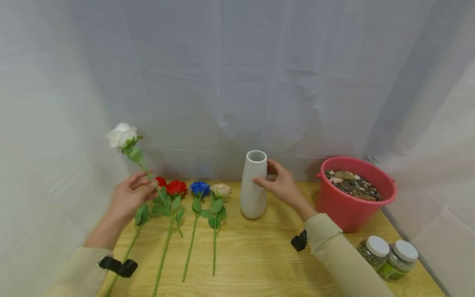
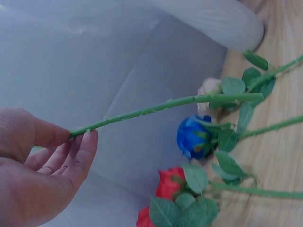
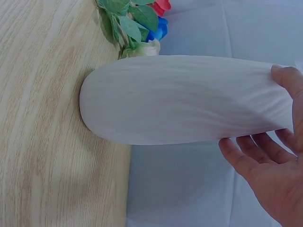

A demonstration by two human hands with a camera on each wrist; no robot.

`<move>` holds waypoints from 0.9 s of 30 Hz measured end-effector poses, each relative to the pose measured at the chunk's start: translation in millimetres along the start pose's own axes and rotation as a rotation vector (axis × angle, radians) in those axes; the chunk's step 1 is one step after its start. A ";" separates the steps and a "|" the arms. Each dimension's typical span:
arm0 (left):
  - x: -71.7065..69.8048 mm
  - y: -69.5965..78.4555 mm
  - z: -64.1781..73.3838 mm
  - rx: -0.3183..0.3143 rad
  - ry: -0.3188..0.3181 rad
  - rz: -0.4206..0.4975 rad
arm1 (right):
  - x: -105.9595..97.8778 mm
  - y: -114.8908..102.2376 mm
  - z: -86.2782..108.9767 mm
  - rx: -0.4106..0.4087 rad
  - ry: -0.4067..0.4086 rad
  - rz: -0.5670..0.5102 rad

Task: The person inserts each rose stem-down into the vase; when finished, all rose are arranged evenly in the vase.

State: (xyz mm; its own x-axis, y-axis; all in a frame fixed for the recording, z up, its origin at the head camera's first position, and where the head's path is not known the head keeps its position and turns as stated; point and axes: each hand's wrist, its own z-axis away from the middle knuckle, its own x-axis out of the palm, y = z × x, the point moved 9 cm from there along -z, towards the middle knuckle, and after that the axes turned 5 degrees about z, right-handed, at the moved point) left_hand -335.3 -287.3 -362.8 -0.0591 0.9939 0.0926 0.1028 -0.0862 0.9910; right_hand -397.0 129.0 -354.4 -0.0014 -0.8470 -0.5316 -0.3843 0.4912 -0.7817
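Observation:
My left hand (image 1: 130, 197) pinches the green stem of a white artificial rose (image 1: 122, 135) between thumb and fingers, holding it tilted above the table at the left. In the left wrist view the bare lower stem (image 2: 180, 101) sticks out past the fingertips. A tall white vase (image 1: 253, 189) stands upright in the middle, its mouth facing up. Around its upper part my right hand (image 1: 282, 183) curls, thumb on the near side and fingers behind. The right wrist view shows the vase (image 3: 175, 101) with its base on the wood.
Two red roses (image 1: 176, 188), a blue rose (image 1: 200, 189) and a cream rose (image 1: 221, 190) lie in a row on the wooden table (image 1: 256, 260). To the right stand a red bucket (image 1: 349, 216) of pebbles (image 1: 352, 185) and two jars (image 1: 395, 264) with white lids. Pale sheeting hangs behind.

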 end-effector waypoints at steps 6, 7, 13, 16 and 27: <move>22.4 15.0 -4.4 0.036 0.006 0.052 | -0.2 1.7 -0.9 0.011 0.001 -0.006; 25.6 17.5 -5.1 0.042 0.009 0.063 | -0.1 1.7 -0.9 0.012 0.001 -0.009; 42.0 31.1 -9.7 0.068 0.036 0.137 | -0.4 -0.5 -0.1 0.012 -0.001 -0.014; 49.8 35.9 -13.2 0.076 0.059 0.198 | -0.5 -0.6 0.1 0.008 0.003 -0.017; 83.8 47.6 -25.3 0.024 0.134 0.434 | 2.1 2.3 -1.2 0.000 0.005 -0.008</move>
State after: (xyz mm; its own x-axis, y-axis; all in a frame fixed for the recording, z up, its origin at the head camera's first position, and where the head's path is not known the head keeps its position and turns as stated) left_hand -360.4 -209.8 -305.5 -0.1335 0.8484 0.5122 0.1689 -0.4898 0.8553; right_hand -399.0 128.0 -356.9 -0.0029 -0.8518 -0.5238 -0.3845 0.4845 -0.7858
